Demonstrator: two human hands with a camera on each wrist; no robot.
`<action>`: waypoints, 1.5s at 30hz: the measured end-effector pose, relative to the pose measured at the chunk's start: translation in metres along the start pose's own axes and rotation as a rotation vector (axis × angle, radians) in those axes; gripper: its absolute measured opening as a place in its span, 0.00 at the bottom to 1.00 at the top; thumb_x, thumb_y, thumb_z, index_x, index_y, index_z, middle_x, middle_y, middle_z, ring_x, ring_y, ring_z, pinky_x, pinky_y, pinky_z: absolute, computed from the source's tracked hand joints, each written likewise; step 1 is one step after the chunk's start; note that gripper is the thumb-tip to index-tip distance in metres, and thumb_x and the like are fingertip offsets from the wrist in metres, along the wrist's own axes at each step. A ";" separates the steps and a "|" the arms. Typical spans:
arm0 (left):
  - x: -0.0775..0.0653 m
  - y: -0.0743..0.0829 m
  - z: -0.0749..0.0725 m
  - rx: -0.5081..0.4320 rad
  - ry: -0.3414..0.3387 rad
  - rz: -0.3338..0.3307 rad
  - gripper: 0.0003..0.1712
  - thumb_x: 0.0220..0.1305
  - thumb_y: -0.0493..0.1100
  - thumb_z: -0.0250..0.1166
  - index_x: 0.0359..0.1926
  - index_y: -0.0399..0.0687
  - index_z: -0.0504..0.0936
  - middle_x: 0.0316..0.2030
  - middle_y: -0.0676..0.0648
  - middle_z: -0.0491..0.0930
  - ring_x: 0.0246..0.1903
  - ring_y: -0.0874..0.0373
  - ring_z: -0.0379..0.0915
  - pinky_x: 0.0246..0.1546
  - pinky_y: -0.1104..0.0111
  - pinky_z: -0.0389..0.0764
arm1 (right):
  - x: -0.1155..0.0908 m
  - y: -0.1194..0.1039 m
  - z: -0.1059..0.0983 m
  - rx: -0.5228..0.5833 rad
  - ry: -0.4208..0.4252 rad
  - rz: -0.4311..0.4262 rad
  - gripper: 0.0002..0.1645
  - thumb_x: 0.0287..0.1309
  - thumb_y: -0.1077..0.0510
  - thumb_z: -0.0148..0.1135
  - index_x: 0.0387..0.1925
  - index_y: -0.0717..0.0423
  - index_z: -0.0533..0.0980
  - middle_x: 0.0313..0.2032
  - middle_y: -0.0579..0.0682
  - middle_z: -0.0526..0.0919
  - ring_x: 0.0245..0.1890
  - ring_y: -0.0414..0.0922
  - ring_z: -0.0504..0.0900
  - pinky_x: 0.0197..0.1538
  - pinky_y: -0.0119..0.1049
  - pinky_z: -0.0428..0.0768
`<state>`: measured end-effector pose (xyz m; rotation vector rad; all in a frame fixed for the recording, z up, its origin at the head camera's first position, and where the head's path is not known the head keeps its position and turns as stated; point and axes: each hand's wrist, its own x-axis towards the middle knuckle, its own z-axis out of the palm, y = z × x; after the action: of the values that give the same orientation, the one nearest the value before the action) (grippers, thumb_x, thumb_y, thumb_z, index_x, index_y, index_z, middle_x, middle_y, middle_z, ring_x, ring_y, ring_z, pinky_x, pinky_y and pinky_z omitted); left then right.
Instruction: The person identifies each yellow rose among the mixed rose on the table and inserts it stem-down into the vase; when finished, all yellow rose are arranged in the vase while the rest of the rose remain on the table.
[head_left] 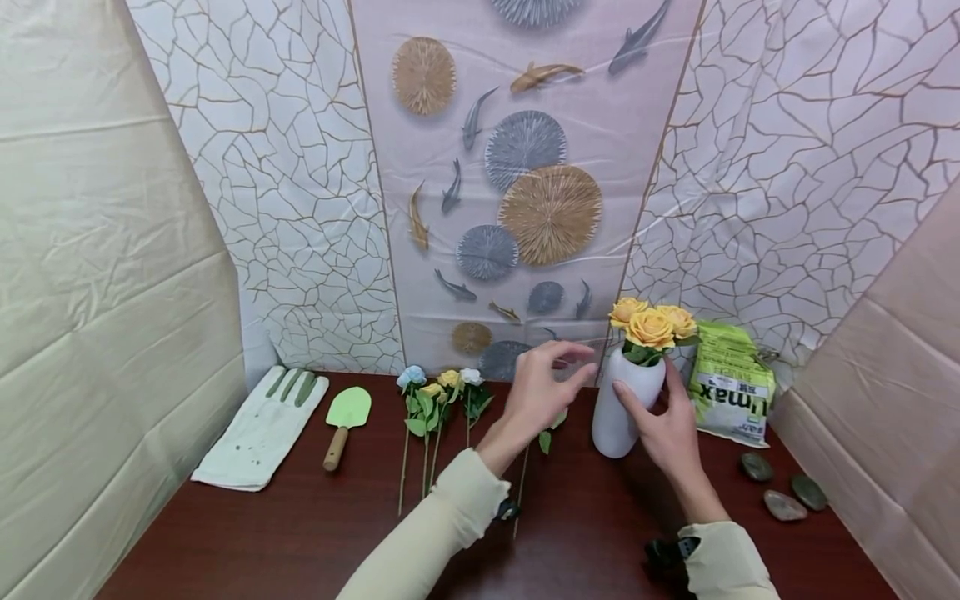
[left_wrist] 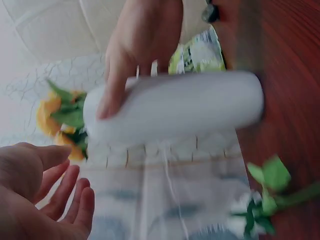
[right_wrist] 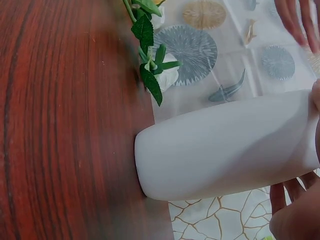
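Note:
A smooth white vase (head_left: 617,412) stands toward the right of the dark table. Yellow roses (head_left: 651,329) with green leaves fill its mouth. My right hand (head_left: 670,425) grips the vase near the top, thumb on the front side and fingers round the far side. To the left of the vase, my left hand (head_left: 542,385) hovers apart from it with loosely bent fingers and nothing held; the left wrist view shows this hand (left_wrist: 47,192) below the roses (left_wrist: 50,115). A white flower (left_wrist: 247,215) with green leaves lies beneath the left arm, partly hidden in the head view.
Left of the arms lie a white glove (head_left: 255,437), a green trowel (head_left: 348,408) with a wooden handle, and blue (head_left: 412,377), yellow (head_left: 449,379) and white (head_left: 472,377) flowers on long stems. A green-and-white bag (head_left: 731,385) and several stones (head_left: 784,505) are at the right.

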<state>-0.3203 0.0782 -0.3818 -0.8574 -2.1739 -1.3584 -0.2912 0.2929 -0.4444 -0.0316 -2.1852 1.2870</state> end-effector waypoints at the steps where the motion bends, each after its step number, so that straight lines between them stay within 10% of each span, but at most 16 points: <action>1: -0.004 -0.004 -0.008 0.012 0.010 -0.005 0.12 0.66 0.48 0.69 0.49 0.58 0.87 0.45 0.55 0.87 0.44 0.62 0.84 0.47 0.72 0.84 | 0.000 0.000 0.000 0.002 0.001 0.002 0.51 0.58 0.42 0.71 0.76 0.24 0.52 0.67 0.49 0.73 0.61 0.46 0.76 0.47 0.16 0.73; 11: -0.052 -0.070 -0.085 0.134 0.103 -0.168 0.09 0.65 0.44 0.70 0.46 0.54 0.88 0.41 0.53 0.88 0.41 0.59 0.86 0.43 0.64 0.86 | 0.000 0.000 0.000 -0.011 0.006 0.009 0.51 0.58 0.41 0.71 0.76 0.25 0.53 0.66 0.50 0.73 0.61 0.47 0.76 0.46 0.17 0.73; 18: -0.075 -0.106 -0.113 0.210 0.084 -0.373 0.05 0.65 0.41 0.69 0.42 0.49 0.88 0.34 0.53 0.88 0.34 0.64 0.84 0.36 0.71 0.85 | -0.001 -0.001 -0.001 -0.020 0.001 0.029 0.51 0.59 0.41 0.70 0.76 0.25 0.51 0.67 0.51 0.72 0.62 0.49 0.76 0.47 0.20 0.74; 32: -0.087 -0.112 -0.129 0.453 -0.240 -0.548 0.05 0.54 0.39 0.77 0.24 0.51 0.89 0.24 0.53 0.86 0.23 0.60 0.79 0.27 0.66 0.81 | 0.000 -0.003 0.001 -0.009 0.007 0.020 0.50 0.58 0.41 0.71 0.76 0.26 0.54 0.66 0.49 0.73 0.62 0.46 0.75 0.49 0.22 0.73; 45: -0.093 -0.115 -0.121 0.438 -0.316 -0.637 0.10 0.52 0.39 0.79 0.22 0.48 0.85 0.17 0.52 0.82 0.17 0.62 0.79 0.25 0.67 0.82 | -0.001 -0.001 0.000 -0.005 0.005 0.019 0.51 0.58 0.40 0.71 0.76 0.25 0.53 0.67 0.48 0.72 0.63 0.46 0.75 0.47 0.19 0.73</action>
<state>-0.3300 -0.0940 -0.4637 -0.2184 -3.0016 -0.9509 -0.2906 0.2922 -0.4440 -0.0577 -2.1885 1.2906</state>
